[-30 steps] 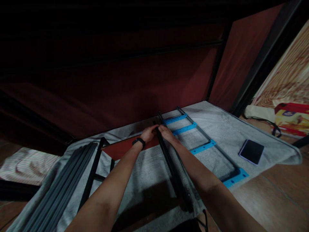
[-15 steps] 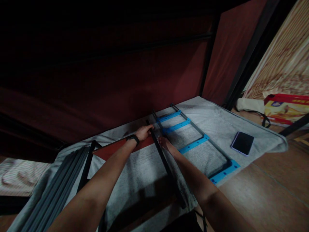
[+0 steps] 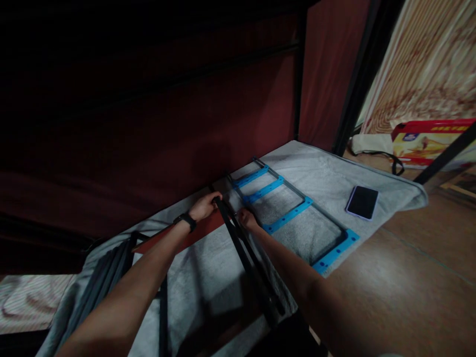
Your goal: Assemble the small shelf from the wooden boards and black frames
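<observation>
My left hand (image 3: pixel 204 206), with a black band on its wrist, is closed around the far end of a black metal bar (image 3: pixel 238 243). The bar slants toward me, with a second dark bar close along its right side. Just right of the bars, my right hand (image 3: pixel 247 218) has its fingers pinched together; what they hold is too small and dark to make out. Under my left hand and forearm lies a reddish-brown board (image 3: pixel 203 229). Beside my right hand, dark frames with blue crosspieces (image 3: pixel 290 216) lie flat on the grey cloth (image 3: pixel 316 171).
A phone (image 3: pixel 362 202) rests on the cloth at the right. Several grey tubes (image 3: pixel 98 282) lie at the left, partly behind my forearm. A dark red panel (image 3: pixel 223 119) stands behind the cloth. On the tiled floor, a red and yellow box (image 3: pixel 427 144) sits at far right.
The black bar's far end has lifted and tilted left with my left hand, showing a second dark bar beside it. My right hand stays close by. The view has shifted slightly right.
</observation>
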A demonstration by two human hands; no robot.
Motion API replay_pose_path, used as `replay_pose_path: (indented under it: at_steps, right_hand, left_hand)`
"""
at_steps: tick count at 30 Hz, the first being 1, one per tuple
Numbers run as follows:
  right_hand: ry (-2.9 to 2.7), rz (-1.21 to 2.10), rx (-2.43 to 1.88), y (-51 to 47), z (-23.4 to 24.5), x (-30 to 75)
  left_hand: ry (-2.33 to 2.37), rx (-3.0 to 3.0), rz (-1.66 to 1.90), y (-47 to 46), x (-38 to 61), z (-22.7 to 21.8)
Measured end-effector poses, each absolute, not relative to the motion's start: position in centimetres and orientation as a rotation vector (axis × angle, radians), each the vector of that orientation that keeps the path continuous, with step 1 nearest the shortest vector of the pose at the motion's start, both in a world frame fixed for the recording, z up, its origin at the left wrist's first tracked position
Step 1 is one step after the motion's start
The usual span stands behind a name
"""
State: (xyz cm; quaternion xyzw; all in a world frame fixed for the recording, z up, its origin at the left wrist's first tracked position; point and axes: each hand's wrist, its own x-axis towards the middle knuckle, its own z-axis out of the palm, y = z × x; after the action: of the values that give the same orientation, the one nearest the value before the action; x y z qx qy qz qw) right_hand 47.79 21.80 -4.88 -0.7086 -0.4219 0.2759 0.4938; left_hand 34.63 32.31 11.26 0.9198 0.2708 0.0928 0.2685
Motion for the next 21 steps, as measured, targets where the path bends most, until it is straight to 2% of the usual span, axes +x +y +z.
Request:
replay_pose_path:
  at_steps: [11,21]
  right_hand:
    - [-0.911,0.69,-1.705,22.0,-3.9,47.1]
    - [-0.968,0.65,-1.835,22.7,-4.3,47.2]
  left_hand:
    - [0.764,2.409,0.311,30.8,34.0,12.9]
    - [0.734,2.463,0.288,31.7,33.7,11.7]
